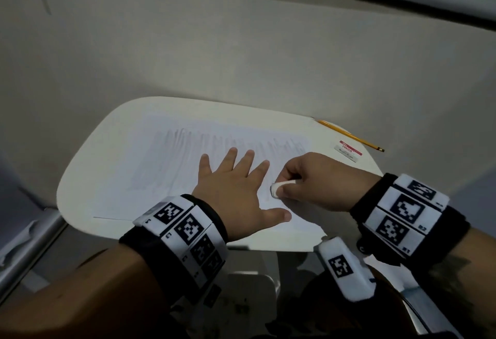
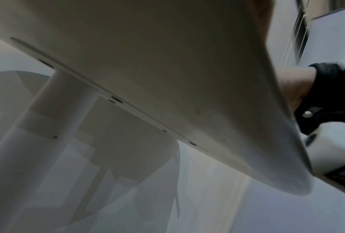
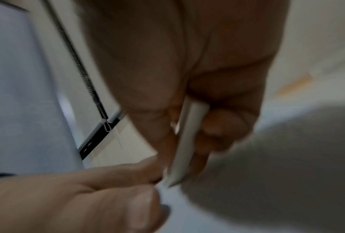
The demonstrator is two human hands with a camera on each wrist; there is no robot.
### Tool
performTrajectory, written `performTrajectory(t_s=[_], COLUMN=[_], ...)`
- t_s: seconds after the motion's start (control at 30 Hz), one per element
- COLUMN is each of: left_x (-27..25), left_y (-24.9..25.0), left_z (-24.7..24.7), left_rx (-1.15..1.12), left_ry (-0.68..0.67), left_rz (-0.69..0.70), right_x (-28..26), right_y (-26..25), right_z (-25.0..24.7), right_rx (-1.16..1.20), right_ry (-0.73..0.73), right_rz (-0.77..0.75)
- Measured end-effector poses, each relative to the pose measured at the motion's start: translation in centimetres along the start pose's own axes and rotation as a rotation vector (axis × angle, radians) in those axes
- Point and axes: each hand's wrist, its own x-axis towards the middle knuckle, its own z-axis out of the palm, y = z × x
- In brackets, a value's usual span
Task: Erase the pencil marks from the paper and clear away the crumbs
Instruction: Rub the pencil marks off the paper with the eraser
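the left hand lies flat with fingers spread on the paper on the small white table. the right hand pinches a white eraser, touching the paper beside it.

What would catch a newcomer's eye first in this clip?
The left hand lies flat, fingers spread, on the white sheet of paper shaded with grey pencil marks. Beside it, the right hand pinches a small white eraser against the sheet. A yellow pencil lies at the white table's far right edge.
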Motion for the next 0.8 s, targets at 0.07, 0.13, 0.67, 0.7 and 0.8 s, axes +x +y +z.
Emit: performTrajectory(t_s=[0.07, 0.13, 0.67, 0.7, 0.8], left_x=[0.0, -0.1, 0.1, 0.0, 0.0], left_y=[0.0, 0.0, 0.0, 0.0, 0.0], left_z=[0.0, -0.1, -0.2, -0.2, -0.1], left_rx=[-0.006, -0.007, -0.025, -0.025, -0.027], left_ry=[-0.006, -0.006, -0.004, -0.005, 0.004], left_rz=[0.0, 0.003, -0.011, -0.012, -0.014], right_x=[-0.3, 0.0, 2.1, 2.3, 2.3], right_y=[-0.2, -0.2, 0.0, 0.0, 0.1], right_z=[-0.7, -1.8, -1.5, -1.5, -1.6], right_rx=[-0.034, -0.063, -0.107, -0.137, -0.144], right_ry=[-0.088, -0.041, -0.073, -0.019, -0.022], right_rz=[-0.018, -0.021, -0.11, -0.109, -0.125])
